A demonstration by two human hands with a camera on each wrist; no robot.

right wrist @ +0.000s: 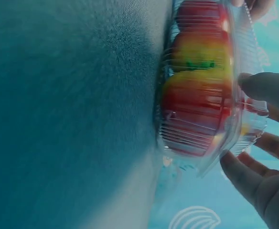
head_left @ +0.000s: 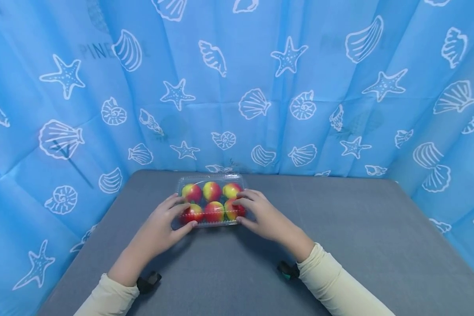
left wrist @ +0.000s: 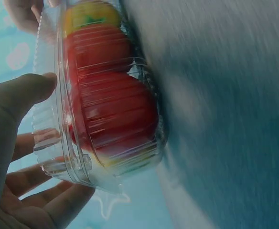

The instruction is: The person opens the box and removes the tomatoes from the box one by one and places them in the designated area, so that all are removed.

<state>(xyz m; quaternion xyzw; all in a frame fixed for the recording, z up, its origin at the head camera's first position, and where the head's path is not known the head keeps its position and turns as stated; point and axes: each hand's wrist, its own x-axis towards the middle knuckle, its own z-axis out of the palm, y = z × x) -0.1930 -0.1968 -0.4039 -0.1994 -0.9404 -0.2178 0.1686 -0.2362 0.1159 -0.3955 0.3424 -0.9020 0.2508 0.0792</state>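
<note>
A clear plastic clamshell box (head_left: 217,224) sits near the far edge of the table. Through its clear walls show several round red-and-yellow fruits (head_left: 212,192) that look like apples, set in two rows. My left hand (head_left: 163,226) holds the box's left end, thumb by the front rim and fingers spread over the lid and side. At the opposite end, my right hand (head_left: 262,215) grips the front right corner, its thumb (right wrist: 263,88) on the rim. In the left wrist view the ribbed lid (left wrist: 46,114) lies over the fruits, its rim meeting the base.
The grey table (head_left: 339,228) reaches out on both sides of the box. Behind it hangs a blue curtain (head_left: 241,66) with white shells and starfish, close to the table's far edge. Dark wrist straps (head_left: 149,281) show below both wrists.
</note>
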